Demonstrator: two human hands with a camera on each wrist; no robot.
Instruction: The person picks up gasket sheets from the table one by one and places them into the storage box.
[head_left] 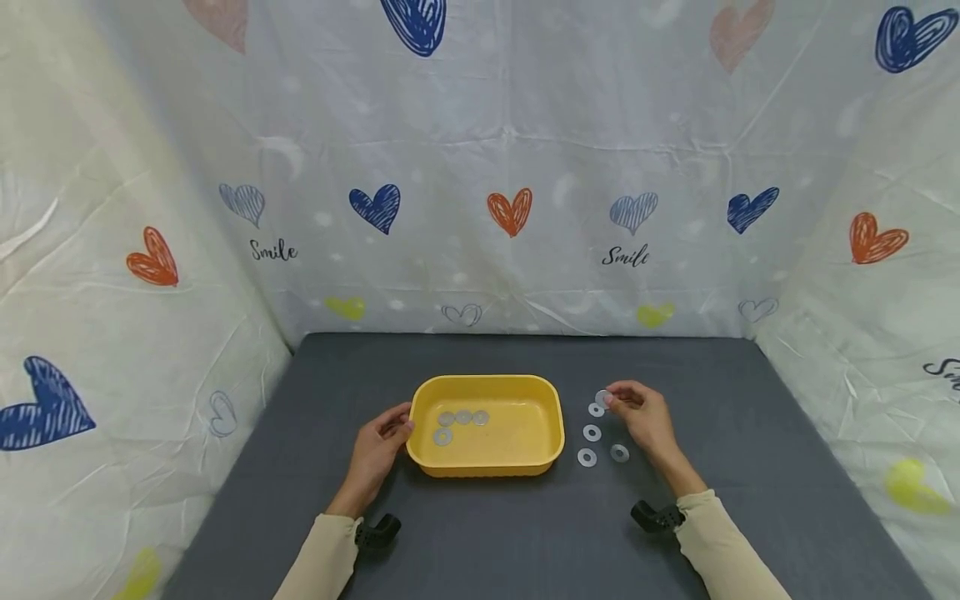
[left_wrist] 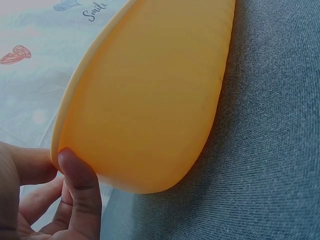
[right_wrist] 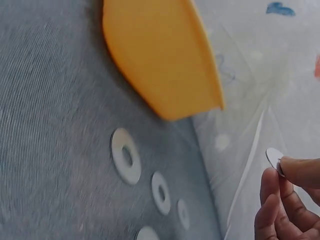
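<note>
A yellow plastic tray stands on the table, with several flat metal washers lying in its left half. At its left end, my left hand holds the rim; in the left wrist view the thumb lies against the outer wall. To the right of the tray, my right hand pinches one washer between thumb and fingertips, raised off the table. Below and beside that hand, several more washers lie on the cloth.
Dark grey cloth covers the table. Pale curtains printed with hearts and "Smile" enclose the back and both sides. A black wrist camera sits on the left wrist and another camera on the right.
</note>
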